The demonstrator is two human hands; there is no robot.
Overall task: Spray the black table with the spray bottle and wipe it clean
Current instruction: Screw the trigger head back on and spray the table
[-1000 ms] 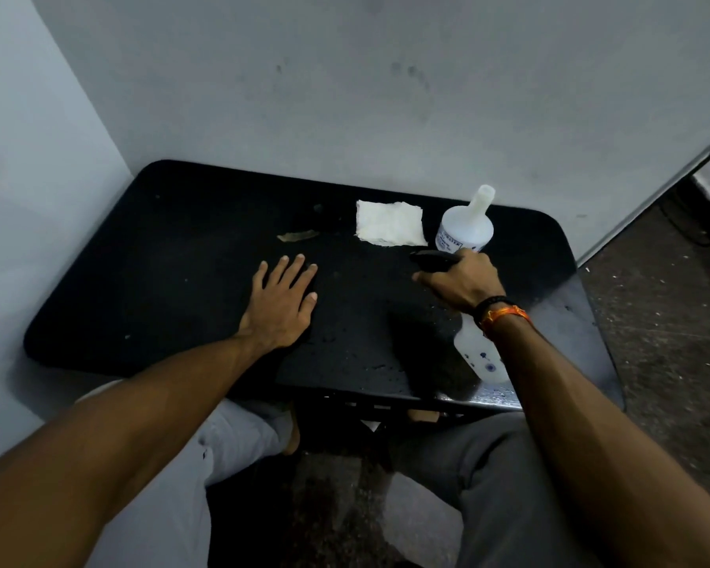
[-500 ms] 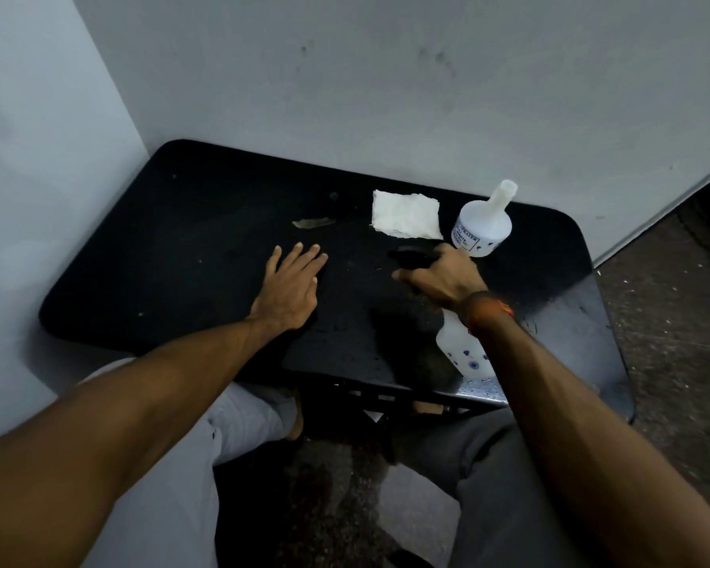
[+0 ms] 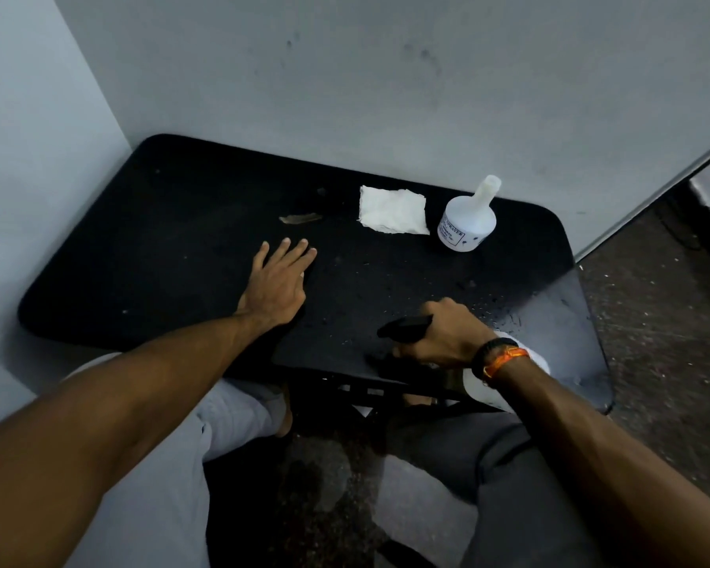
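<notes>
Where the black table (image 3: pixel 181 248) met the corner of two pale walls (image 3: pixel 386 88), it carried a white cloth (image 3: pixel 392 210) and, just beside that, a white bottle (image 3: pixel 467 223) without a spray head. A small brown scrap (image 3: pixel 300 218) lay left of the cloth, and droplets speckled the near right part of the top. My left hand (image 3: pixel 277 282) lay flat on the table, fingers straight and slightly spread. My right hand (image 3: pixel 447 338) gripped the spray bottle (image 3: pixel 505 379) by its black head near the front edge, its nozzle pointing left.
</notes>
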